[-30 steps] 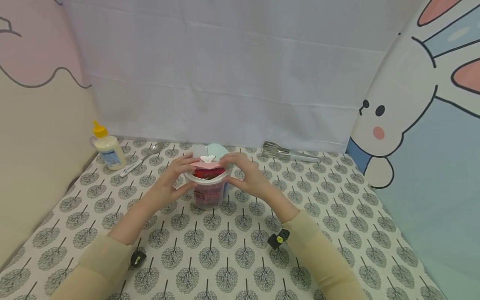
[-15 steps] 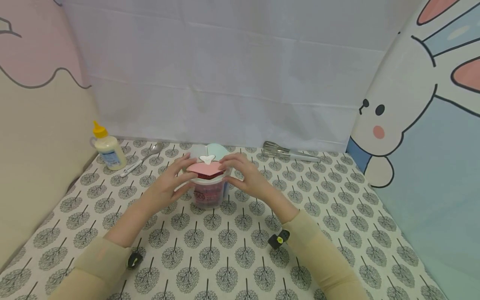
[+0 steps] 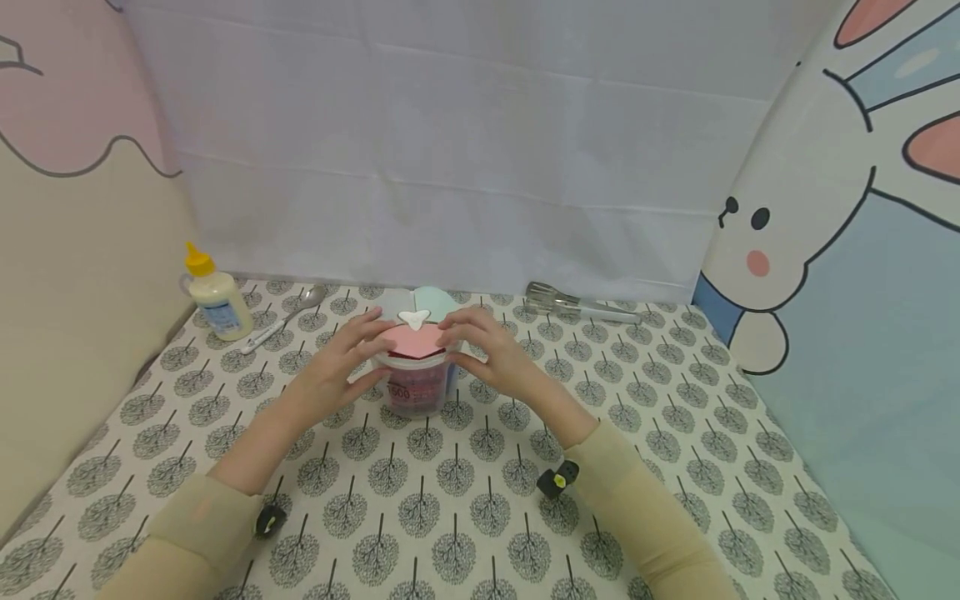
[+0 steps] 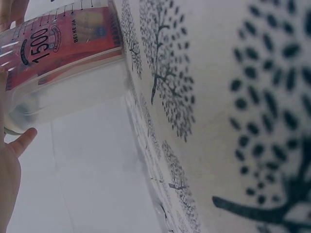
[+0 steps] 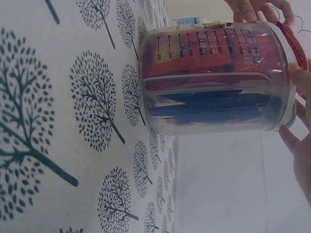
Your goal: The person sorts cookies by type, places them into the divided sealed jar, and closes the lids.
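A clear plastic canister (image 3: 412, 396) stands upright on the table, its lid split into pink, mint and pale grey flaps. My left hand (image 3: 333, 367) grips its left rim, fingertips over the pink flap (image 3: 415, 341) and thumb lower on the side. Opposite it, my right hand (image 3: 501, 357) holds the right rim the same way. The pink flap lies nearly level, a thin red strip showing under its front edge. A white three-lobed knob (image 3: 414, 319) marks the lid's middle. Through the wall in the right wrist view, red packets (image 5: 189, 56) and something dark blue (image 5: 209, 108) show in separate compartments.
At the back left stands a cream bottle (image 3: 217, 302) with a yellow cap. Beside it lies a spoon (image 3: 285, 321) with a white handle. Metal tongs (image 3: 581, 308) lie at the back right, near the white curtain (image 3: 480, 167). Tree-patterned cloth (image 3: 457, 533) covers the table.
The pink flap has come down from a raised tilt, covering the red contents that showed beneath it. Both hands have stayed at the rim, their fingers lowering slightly with the flap.
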`<action>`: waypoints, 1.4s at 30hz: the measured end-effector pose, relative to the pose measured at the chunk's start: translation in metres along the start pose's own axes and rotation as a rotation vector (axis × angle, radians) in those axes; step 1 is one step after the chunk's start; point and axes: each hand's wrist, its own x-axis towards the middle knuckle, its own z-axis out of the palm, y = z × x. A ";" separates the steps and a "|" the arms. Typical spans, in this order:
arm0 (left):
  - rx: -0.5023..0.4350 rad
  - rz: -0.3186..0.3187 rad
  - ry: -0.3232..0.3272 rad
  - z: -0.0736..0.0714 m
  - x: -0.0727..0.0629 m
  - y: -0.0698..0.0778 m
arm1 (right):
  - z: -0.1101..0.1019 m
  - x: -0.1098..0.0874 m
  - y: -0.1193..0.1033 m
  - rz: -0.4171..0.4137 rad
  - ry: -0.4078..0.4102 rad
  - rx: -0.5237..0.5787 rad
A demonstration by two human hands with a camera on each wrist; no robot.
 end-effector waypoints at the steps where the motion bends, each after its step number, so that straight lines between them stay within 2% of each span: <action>1: 0.002 -0.005 -0.004 0.000 -0.001 0.000 | 0.000 0.000 0.000 -0.006 0.000 0.000; 8: 0.001 -0.025 -0.025 0.003 -0.003 -0.001 | -0.001 -0.001 -0.001 -0.013 0.001 -0.010; 15: 0.017 -0.012 -0.023 0.000 0.000 0.001 | -0.001 0.001 0.000 -0.038 0.003 -0.014; 20: 0.027 -0.044 -0.056 -0.001 -0.001 0.003 | 0.001 -0.001 0.002 -0.069 0.009 -0.030; 24: 0.021 -0.044 -0.053 -0.001 -0.001 0.004 | 0.003 -0.004 0.004 -0.099 0.035 -0.030; 33: 0.024 0.007 -0.025 -0.003 0.003 0.005 | 0.010 -0.004 0.007 -0.173 0.126 -0.031; 38: 0.027 -0.007 -0.039 -0.003 0.003 0.004 | 0.012 -0.005 0.006 -0.171 0.151 -0.059; 42: -0.007 -0.037 -0.037 -0.002 0.002 0.003 | 0.013 -0.006 0.005 -0.137 0.154 -0.057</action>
